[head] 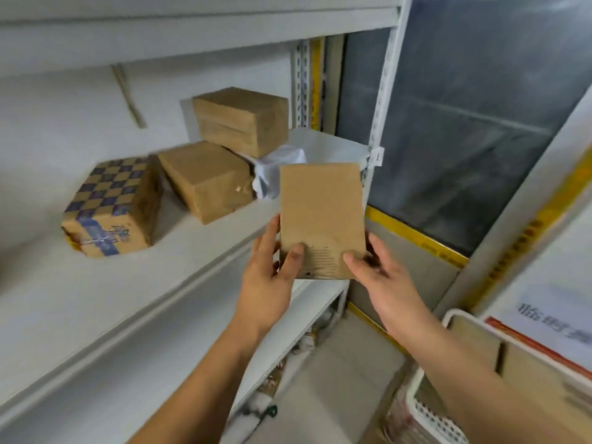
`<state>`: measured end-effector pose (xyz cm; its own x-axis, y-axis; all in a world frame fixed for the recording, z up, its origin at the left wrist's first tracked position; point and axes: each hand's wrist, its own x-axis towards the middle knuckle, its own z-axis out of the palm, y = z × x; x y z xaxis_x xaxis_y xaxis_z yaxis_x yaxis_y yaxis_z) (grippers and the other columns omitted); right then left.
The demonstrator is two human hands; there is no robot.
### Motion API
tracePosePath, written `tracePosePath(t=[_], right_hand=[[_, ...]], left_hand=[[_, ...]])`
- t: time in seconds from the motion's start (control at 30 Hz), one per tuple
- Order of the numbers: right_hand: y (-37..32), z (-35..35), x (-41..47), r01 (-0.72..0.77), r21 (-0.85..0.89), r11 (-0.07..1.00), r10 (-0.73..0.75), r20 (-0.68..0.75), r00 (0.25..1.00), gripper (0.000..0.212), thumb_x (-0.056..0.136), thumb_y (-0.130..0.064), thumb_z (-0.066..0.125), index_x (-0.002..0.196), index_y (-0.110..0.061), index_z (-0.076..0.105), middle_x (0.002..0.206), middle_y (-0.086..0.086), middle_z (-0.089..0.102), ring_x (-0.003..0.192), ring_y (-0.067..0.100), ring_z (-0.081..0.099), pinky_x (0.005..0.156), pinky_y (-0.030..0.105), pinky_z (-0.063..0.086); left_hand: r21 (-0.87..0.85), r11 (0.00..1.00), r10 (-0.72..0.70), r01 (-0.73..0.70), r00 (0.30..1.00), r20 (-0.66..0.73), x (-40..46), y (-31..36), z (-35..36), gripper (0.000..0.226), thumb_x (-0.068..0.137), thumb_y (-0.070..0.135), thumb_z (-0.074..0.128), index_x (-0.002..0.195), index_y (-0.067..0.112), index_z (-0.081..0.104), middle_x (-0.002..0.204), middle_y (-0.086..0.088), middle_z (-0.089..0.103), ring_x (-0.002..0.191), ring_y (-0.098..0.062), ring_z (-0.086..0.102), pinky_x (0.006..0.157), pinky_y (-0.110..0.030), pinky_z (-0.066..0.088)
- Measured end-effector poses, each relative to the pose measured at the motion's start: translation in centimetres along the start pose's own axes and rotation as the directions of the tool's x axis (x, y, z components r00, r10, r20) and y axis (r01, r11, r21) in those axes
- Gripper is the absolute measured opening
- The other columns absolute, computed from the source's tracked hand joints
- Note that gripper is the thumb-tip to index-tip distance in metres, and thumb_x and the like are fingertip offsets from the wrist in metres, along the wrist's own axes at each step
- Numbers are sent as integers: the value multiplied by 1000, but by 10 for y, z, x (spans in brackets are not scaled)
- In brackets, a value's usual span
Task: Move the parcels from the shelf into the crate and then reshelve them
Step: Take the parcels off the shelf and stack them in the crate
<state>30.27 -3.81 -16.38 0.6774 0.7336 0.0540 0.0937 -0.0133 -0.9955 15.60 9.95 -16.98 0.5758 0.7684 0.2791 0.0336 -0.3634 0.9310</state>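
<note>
A flat brown cardboard parcel [321, 213] is upright in front of the white shelf [134, 283], gripped at its lower corners by my left hand [272, 270] and my right hand [381, 274]. On the shelf lie a blue-checkered box [112, 206], a plain brown box [208, 181] and another brown box [243, 120] stacked above it. A white plastic-wrapped parcel [278, 174] sits behind the held parcel, partly hidden. The white perforated crate [429, 411] is at the lower right with cardboard parcels [525, 370] inside.
A perforated white shelf upright [381, 100] stands just right of the held parcel. Behind it is a dark glass door [464, 116] with yellow trim. A lower shelf [307, 318] holds small items. A white sign [551, 318] hangs above the crate.
</note>
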Motion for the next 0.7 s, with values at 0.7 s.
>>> tracePosePath(t=[0.7], right_hand=[[235,-382,-122,-349,245,904,423,-404,811,57,99,-34,69,153,-36,49,136,-4,71,125,19,68,106,53,56]], left_hand=[[322,911,-408,258,672,618,-95,-56,451,58,106,43,56,159,47,33,141,20,59,125,-4,59,102,-29,49]])
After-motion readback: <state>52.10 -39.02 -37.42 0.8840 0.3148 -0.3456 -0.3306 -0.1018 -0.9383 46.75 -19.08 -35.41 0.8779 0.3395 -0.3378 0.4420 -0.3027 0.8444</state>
